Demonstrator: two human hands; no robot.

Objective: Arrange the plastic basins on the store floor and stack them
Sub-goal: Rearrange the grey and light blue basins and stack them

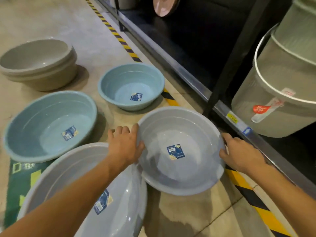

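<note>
2 hands: both are on 1 grey basin (181,151), at opposite sides of its rim.
Nearest basin: a large grey basin (85,190) lies close under the left forearm, label sticker inside; the held basin overlaps its right edge.
Held basin, place: on or just above the floor (196,216) beside the striped floor tape (246,187); it looks tipped a little toward the camera, and I cannot tell whether its base touches down.
Left hand (125,144): curled over the left rim, thumb on the inner wall, fingers (119,130) wrapped down outside; closed on the rim.
Right hand (239,152): clasped on the right rim, fingers spread along the edge, wrist low and turned inward; closed on the rim.
Arms: both forearms reach forward and down, the left crossing over the nearest basin.
Handling, my judgement: thin plastic, so light, slightly flexible and smooth; the rolled rim is the best hold, 2 opposite points to keep it level.
Risk, my judgement: a glossy wall could slip in a 1-handed pinch.
Farther left: a large blue basin (49,125), empty apart from a sticker.
Farther middle: a small blue basin (130,86) near the tape.
Farthest: 2 nested beige basins (38,64), already stacked.
Right: a shelf rail (188,77) with pale buckets (280,93) above.
</note>
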